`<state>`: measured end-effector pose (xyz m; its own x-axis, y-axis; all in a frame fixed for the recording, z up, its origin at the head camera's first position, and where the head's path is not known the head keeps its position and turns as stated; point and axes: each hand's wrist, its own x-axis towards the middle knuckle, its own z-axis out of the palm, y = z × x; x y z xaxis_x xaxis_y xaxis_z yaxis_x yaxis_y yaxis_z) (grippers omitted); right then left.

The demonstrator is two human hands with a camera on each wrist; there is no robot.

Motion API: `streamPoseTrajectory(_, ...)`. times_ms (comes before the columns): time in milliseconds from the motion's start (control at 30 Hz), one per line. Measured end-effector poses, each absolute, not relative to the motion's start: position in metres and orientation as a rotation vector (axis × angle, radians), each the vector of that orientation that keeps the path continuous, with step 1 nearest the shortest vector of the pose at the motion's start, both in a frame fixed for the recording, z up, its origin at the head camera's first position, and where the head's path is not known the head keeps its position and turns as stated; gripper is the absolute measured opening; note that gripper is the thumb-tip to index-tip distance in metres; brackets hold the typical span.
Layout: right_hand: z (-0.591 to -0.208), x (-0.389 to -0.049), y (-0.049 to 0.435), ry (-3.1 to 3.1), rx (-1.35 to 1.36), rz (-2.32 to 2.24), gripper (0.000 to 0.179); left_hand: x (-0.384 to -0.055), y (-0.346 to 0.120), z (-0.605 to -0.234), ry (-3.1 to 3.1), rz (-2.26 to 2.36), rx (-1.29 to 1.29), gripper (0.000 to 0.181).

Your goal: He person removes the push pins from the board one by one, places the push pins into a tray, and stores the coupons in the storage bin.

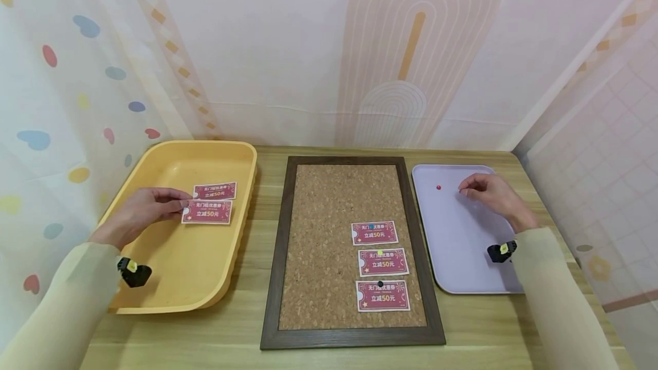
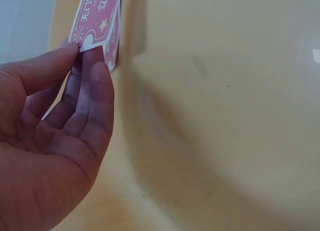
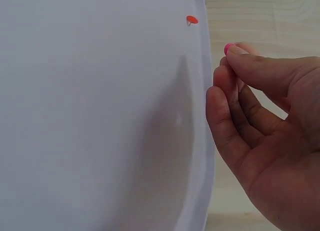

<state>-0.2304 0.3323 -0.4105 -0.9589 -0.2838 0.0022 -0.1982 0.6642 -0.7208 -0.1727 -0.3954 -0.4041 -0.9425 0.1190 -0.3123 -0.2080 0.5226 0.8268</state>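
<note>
Over the yellow bin (image 1: 169,267), my left hand (image 1: 144,213) pinches a red-and-white paper coupon (image 1: 207,214) by its left edge, thumb on top. A second coupon (image 1: 220,189) lies just behind it, partly covered. My right hand (image 1: 488,193) is above the lilac tray (image 1: 462,256). In the right wrist view, its thumb and a finger pinch a pink thumbtack (image 3: 228,49); only the head shows. Left of that hand, a red thumbtack (image 1: 438,187) lies on the tray.
Between bin and tray lies a dark-framed corkboard (image 1: 329,204). Three coupons are pinned down its right side with a blue tack (image 1: 372,226), a yellow tack (image 1: 380,253) and a black tack (image 1: 380,284). Patterned cloth (image 1: 267,44) hangs behind the wooden table (image 1: 247,324).
</note>
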Motion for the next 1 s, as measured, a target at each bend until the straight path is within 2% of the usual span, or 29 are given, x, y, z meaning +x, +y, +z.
streamPoseTrajectory(233, -0.415, -0.233, 0.332, 2.735, -0.33, -1.131, 0.012, -0.174, -0.395, -0.408, 2.439, 1.341, -0.067, 0.043)
streamPoseTrajectory(1000, -0.421, -0.236, 0.329, 2.745, -0.34, -1.039, 0.013, -0.177, -0.397, -0.415, 2.459, 1.31, -0.076, 0.044)
